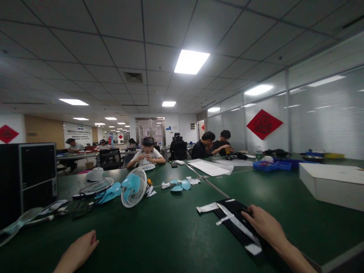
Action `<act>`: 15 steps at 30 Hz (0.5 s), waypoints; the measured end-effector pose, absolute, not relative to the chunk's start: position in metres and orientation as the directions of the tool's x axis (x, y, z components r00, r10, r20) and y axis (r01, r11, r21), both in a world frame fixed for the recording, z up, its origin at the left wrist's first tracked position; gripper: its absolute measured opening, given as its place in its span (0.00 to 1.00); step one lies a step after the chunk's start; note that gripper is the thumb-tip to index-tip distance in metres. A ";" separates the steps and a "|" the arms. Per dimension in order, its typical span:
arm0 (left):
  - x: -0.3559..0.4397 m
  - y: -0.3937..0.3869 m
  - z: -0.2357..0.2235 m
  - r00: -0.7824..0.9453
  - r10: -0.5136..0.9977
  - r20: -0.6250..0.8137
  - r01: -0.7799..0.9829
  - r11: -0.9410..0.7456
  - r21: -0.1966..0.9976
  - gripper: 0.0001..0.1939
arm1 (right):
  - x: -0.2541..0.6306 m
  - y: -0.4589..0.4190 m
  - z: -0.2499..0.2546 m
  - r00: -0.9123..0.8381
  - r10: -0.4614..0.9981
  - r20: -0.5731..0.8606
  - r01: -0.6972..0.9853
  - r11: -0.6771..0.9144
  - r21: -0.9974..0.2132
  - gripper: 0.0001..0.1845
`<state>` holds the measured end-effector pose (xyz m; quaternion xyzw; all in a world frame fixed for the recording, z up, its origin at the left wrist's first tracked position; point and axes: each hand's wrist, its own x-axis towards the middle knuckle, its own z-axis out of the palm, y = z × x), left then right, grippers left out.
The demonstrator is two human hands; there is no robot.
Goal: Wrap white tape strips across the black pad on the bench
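Observation:
A black flat piece (238, 216) with white strips across it lies on the green table, at the right of the head view. My right hand (265, 224) is over its right edge, fingers bent and closed on it; the fingertips are partly hidden. One long white strip (237, 220) runs lengthwise over the black surface, and a shorter one sticks out on the left. At the lower left, my left hand (79, 251) is held closed above the table, with nothing visible in its curled fingers. The nearest thing ahead of it is a white fan guard with light-blue blades (133, 187).
Fan parts and dark cables (83, 204) lie on the left beside a black computer case (36, 178). Blue blades (180, 185) sit mid-table. On the right stand a white box (331, 184) and blue trays (267, 165). Several people sit around the room.

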<state>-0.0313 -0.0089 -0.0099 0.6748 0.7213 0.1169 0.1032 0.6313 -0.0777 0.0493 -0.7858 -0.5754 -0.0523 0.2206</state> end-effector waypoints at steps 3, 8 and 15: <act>-0.032 -0.007 -0.013 -0.084 0.996 0.036 0.953 0.070 0.295 0.11 | 0.626 -0.103 0.045 0.352 0.907 0.233 0.901 -0.260 -0.347 0.21; -0.041 0.001 -0.023 -0.068 0.997 0.043 0.960 0.053 0.275 0.12 | 0.625 -0.127 0.027 0.351 0.919 0.180 0.882 -0.260 -0.392 0.21; -0.036 -0.005 -0.017 -0.068 0.997 0.035 0.954 0.054 0.296 0.13 | 0.622 -0.128 0.022 0.288 0.935 0.208 0.864 -0.160 -0.477 0.22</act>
